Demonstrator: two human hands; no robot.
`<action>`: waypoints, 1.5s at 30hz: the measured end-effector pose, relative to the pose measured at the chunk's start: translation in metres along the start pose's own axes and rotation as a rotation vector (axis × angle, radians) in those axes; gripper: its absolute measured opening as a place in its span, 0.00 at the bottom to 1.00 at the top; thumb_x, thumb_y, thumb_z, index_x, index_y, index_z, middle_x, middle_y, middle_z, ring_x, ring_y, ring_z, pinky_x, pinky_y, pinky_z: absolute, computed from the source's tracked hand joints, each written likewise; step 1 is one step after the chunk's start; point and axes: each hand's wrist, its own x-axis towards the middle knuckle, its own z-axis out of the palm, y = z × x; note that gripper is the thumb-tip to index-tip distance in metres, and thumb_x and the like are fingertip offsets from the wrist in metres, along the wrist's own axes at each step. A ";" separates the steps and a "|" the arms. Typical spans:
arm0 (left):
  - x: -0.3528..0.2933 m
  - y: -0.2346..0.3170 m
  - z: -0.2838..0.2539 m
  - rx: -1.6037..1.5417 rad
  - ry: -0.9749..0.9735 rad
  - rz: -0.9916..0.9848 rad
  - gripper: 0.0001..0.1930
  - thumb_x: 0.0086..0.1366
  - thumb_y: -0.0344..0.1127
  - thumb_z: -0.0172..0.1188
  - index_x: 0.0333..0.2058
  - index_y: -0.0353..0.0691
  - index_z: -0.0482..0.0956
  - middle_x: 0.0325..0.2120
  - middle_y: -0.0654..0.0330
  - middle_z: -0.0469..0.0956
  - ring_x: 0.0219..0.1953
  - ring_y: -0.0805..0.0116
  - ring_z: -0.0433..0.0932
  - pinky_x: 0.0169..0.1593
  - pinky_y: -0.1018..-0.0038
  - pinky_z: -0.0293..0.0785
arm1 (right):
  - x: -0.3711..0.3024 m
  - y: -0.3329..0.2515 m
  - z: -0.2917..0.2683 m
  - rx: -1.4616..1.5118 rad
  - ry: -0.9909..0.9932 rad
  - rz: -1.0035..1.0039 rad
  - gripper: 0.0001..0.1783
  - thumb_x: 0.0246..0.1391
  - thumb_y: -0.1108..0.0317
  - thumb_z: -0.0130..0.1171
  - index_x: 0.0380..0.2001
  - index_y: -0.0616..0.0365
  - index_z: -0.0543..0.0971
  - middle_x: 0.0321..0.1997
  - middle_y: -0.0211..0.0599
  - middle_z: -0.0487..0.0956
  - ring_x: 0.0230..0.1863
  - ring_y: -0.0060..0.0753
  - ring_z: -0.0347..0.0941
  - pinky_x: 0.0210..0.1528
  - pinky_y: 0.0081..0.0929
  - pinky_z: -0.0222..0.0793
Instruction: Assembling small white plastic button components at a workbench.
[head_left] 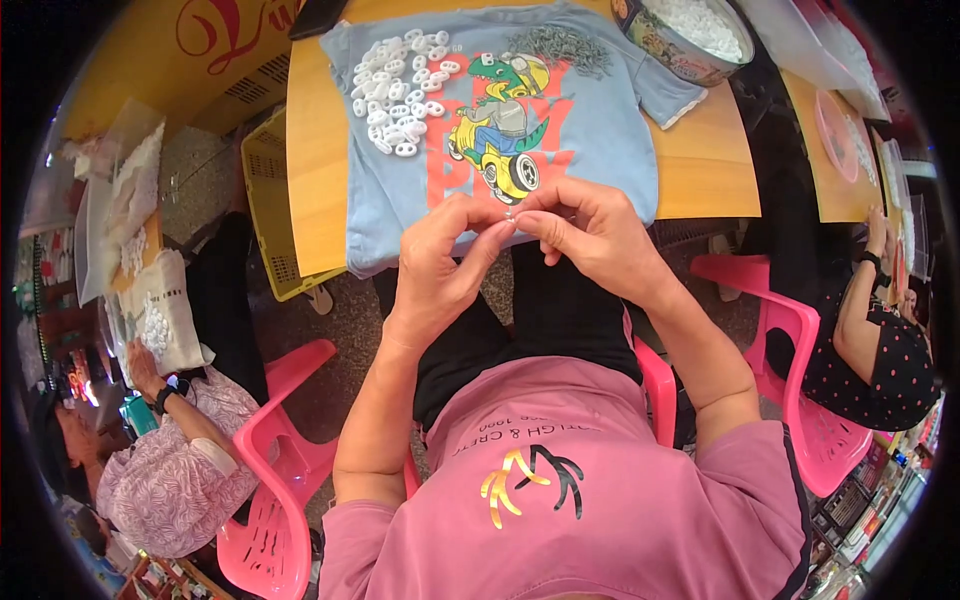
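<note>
My left hand [447, 255] and my right hand [592, 240] meet fingertip to fingertip over the near edge of a light blue T-shirt [610, 150] spread on the table. Both hands are closed in a pinch on a tiny pale piece [510, 213], mostly covered by the fingers and too small to name. Beyond my left hand, on the shirt, lies a pile of white oval plastic pieces [400, 90], which seem to have two holes each. A heap of thin grey metal bits [562, 48] lies farther back, to the right.
A round tin [660, 40] full of small white pieces stands at the table's [700, 150] far right corner. A yellow crate [270, 165] is left of the table. Two other people sit on either side, near pink chairs [285, 470], at their own work surfaces.
</note>
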 end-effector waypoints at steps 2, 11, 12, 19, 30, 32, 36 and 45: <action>-0.001 -0.001 0.004 -0.117 0.007 -0.077 0.05 0.60 0.25 0.64 0.33 0.33 0.77 0.27 0.57 0.78 0.30 0.70 0.79 0.36 0.75 0.73 | 0.000 0.001 -0.001 0.027 -0.005 0.016 0.10 0.61 0.67 0.58 0.38 0.64 0.78 0.29 0.25 0.76 0.25 0.12 0.69 0.27 0.14 0.69; 0.009 -0.001 0.029 -0.575 0.113 -0.249 0.07 0.65 0.27 0.60 0.40 0.34 0.74 0.36 0.63 0.77 0.39 0.77 0.77 0.42 0.80 0.73 | 0.006 0.011 0.007 0.216 0.190 -0.056 0.09 0.63 0.67 0.56 0.39 0.64 0.76 0.30 0.27 0.76 0.25 0.15 0.70 0.28 0.15 0.68; 0.011 0.000 0.031 -0.581 0.141 -0.253 0.07 0.66 0.26 0.59 0.41 0.34 0.74 0.36 0.64 0.76 0.39 0.77 0.77 0.43 0.80 0.73 | 0.008 0.011 0.006 0.222 0.210 -0.067 0.09 0.63 0.68 0.55 0.39 0.64 0.76 0.31 0.28 0.76 0.26 0.15 0.70 0.28 0.15 0.68; 0.024 -0.013 0.041 -0.614 0.197 -0.285 0.05 0.66 0.25 0.56 0.40 0.34 0.72 0.35 0.63 0.73 0.36 0.78 0.75 0.41 0.80 0.73 | 0.030 0.009 -0.021 -0.077 0.259 -0.200 0.07 0.62 0.70 0.56 0.39 0.64 0.77 0.32 0.27 0.77 0.28 0.15 0.69 0.31 0.16 0.67; 0.023 -0.024 0.039 -0.632 0.160 -0.236 0.05 0.65 0.22 0.56 0.39 0.31 0.72 0.36 0.60 0.73 0.36 0.75 0.77 0.42 0.78 0.75 | 0.095 -0.002 -0.071 -0.949 0.212 -0.430 0.06 0.53 0.72 0.62 0.33 0.63 0.77 0.31 0.38 0.76 0.24 0.33 0.71 0.29 0.27 0.66; 0.023 -0.024 0.039 -0.646 0.167 -0.236 0.04 0.65 0.22 0.56 0.39 0.31 0.72 0.36 0.59 0.73 0.36 0.75 0.77 0.42 0.78 0.75 | 0.101 -0.002 -0.071 -1.040 0.187 -0.419 0.08 0.53 0.69 0.61 0.33 0.62 0.77 0.31 0.40 0.76 0.27 0.41 0.73 0.32 0.32 0.67; 0.022 -0.025 0.039 -0.630 0.151 -0.233 0.04 0.65 0.21 0.56 0.38 0.31 0.73 0.36 0.59 0.72 0.36 0.75 0.77 0.41 0.78 0.75 | 0.109 -0.003 -0.073 -1.121 0.142 -0.407 0.08 0.53 0.67 0.61 0.33 0.61 0.78 0.33 0.40 0.77 0.32 0.47 0.74 0.35 0.37 0.68; 0.023 -0.026 0.039 -0.676 0.144 -0.221 0.04 0.65 0.21 0.56 0.38 0.31 0.72 0.36 0.59 0.72 0.35 0.75 0.77 0.40 0.79 0.75 | 0.123 -0.022 -0.071 -1.268 -0.011 -0.373 0.08 0.50 0.66 0.61 0.31 0.60 0.78 0.32 0.39 0.77 0.36 0.49 0.75 0.38 0.40 0.69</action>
